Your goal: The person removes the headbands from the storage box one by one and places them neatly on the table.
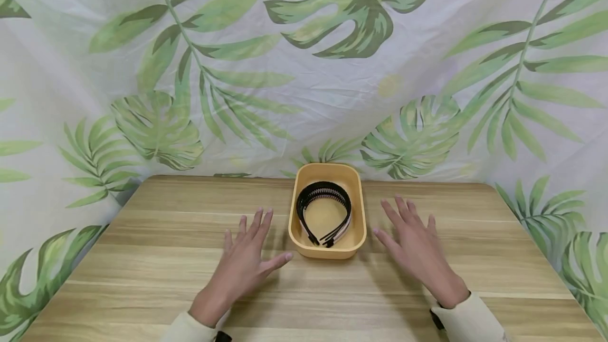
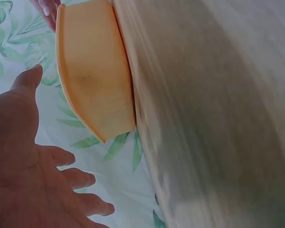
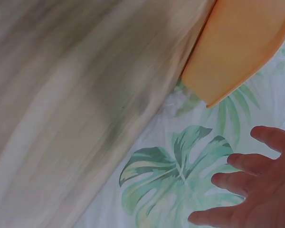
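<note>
An orange-yellow plastic bin (image 1: pixel 328 252) with rounded corners stands on the table toward its back edge. Inside it lie several headbands (image 1: pixel 349 207), mostly black with toothed inner edges, plus a pale pinkish one partly hidden beneath. To the left of the bin, my left hand (image 1: pixel 244 263) is spread with fingers extended and holds nothing, its thumb tip close to the bin's front left corner. On the other side my right hand (image 1: pixel 418 247) is likewise spread and bare, apart from the bin's right wall. Both wrist views show the bin's outer side (image 2: pixel 95 71) beyond splayed fingers (image 3: pixel 247 164).
The wood-grain table (image 1: pixel 180 226) stretches out to both sides of the bin. A white cloth with green leaf prints (image 1: pixel 332 94) hangs behind the table's back edge and along its sides. Dark bands (image 1: pixel 437 320) show at the cuffs of the light sleeves.
</note>
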The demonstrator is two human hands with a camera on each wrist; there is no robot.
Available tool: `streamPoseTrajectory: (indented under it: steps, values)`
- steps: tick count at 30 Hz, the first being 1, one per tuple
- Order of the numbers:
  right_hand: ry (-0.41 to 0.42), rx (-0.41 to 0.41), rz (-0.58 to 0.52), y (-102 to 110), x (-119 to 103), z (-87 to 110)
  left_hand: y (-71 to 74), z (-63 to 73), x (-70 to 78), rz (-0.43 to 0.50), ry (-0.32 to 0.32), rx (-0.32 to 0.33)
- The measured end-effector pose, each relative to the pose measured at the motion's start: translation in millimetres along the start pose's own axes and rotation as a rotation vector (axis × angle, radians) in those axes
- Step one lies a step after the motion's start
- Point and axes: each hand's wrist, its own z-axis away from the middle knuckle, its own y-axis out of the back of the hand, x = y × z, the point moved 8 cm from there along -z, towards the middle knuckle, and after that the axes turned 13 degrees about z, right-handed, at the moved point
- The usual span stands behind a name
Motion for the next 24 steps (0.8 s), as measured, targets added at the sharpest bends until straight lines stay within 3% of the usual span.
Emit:
streamPoseTrajectory:
  steps: [14, 24]
  values:
    - [0.013, 0.040, -0.155, -1.7, -15.2, -20.3, -10.2, -11.5, 0.6, 0.220, 0.041, -0.070]
    - [0.027, 0.093, -0.155, -1.5, -27.9, -32.9, -20.9, -20.5, 5.3, 0.418, 0.081, -0.114]
